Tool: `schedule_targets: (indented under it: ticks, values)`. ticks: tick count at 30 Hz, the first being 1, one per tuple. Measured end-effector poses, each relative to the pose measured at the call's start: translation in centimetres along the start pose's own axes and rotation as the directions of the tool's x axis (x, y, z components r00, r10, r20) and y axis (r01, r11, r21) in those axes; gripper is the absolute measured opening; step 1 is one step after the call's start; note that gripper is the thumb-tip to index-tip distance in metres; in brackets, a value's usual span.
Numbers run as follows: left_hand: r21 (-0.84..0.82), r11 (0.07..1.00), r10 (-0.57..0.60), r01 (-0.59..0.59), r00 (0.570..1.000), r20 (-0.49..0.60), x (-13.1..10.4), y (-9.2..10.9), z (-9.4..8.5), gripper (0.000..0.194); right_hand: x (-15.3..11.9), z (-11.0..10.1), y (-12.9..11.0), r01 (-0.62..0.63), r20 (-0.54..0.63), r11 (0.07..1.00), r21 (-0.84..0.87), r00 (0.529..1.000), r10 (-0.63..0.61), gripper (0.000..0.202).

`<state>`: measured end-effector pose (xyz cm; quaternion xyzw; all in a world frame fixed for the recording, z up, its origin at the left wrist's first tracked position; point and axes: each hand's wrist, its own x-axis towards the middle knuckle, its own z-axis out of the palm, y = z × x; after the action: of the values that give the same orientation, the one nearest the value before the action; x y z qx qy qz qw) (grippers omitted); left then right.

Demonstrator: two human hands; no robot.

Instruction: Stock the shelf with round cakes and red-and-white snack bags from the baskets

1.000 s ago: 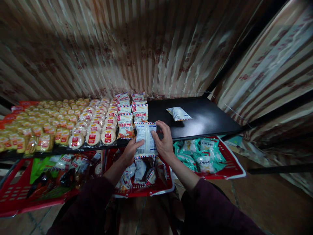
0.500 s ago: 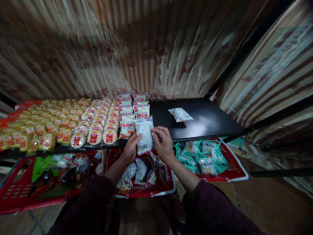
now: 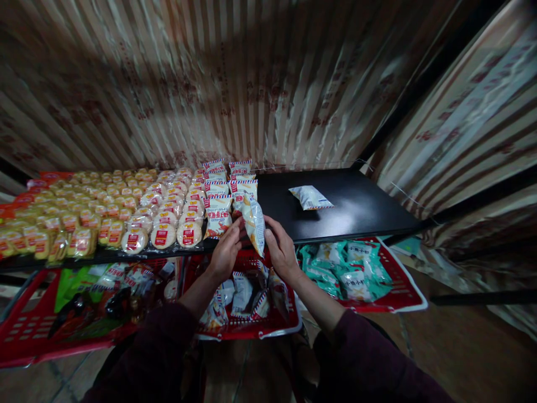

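A white snack bag (image 3: 254,226) with printed sides is turned nearly edge-on between my hands, at the front edge of the shelf. My left hand (image 3: 225,250) grips it from the left, fingers bent against its front side. On the other side, my right hand (image 3: 282,248) holds its right edge with thumb and fingers. Two columns of similar snack bags (image 3: 218,215) stand behind and to the left, with red lettering. Under my hands is a red basket (image 3: 272,330) with more of these bags (image 3: 242,292) in it.
Round wrapped crackers (image 3: 163,236) and small yellow packaged cakes (image 3: 79,242) fill the left of the black shelf (image 3: 361,215). One white bag (image 3: 311,197) lies on its right part. Red baskets with green bags (image 3: 356,268) and mixed packets (image 3: 113,285) flank the middle one.
The snack bag has rotated from showing its printed back flat to nearly edge-on. My fingers have shifted around it; the shelf and baskets are unchanged.
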<state>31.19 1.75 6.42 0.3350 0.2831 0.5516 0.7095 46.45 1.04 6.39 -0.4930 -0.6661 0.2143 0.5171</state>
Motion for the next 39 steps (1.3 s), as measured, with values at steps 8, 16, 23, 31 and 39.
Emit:
schedule_targets:
  ticks: [8,16,23,31,39]
  values:
    - [0.04,0.998,0.052,-0.053,0.998,0.025,-0.2,0.4,0.3,0.044,-0.2,-0.1,-0.1,-0.084,0.045,0.978,0.19,0.996,0.077,0.051]
    - [0.23,0.967,0.119,-0.114,0.993,-0.012,-0.3,0.5,0.2,0.045,0.6,-0.7,-0.3,-0.184,0.198,0.937,0.296,0.972,0.128,0.056]
    - [0.417,0.894,0.175,-0.162,0.985,0.009,-0.5,0.9,0.6,0.048,1.8,-1.3,-0.2,-0.252,0.254,0.914,0.319,0.951,0.174,0.046]
    - [0.518,0.825,0.228,-0.225,0.972,0.059,-0.4,0.9,1.2,0.044,2.6,-0.3,1.7,-0.329,0.181,0.786,0.523,0.944,0.274,0.051]
    - [0.528,0.816,0.199,-0.235,0.972,0.124,-0.4,-0.4,0.8,0.044,2.9,1.2,2.9,-0.373,0.083,0.761,0.531,0.917,0.391,0.046]
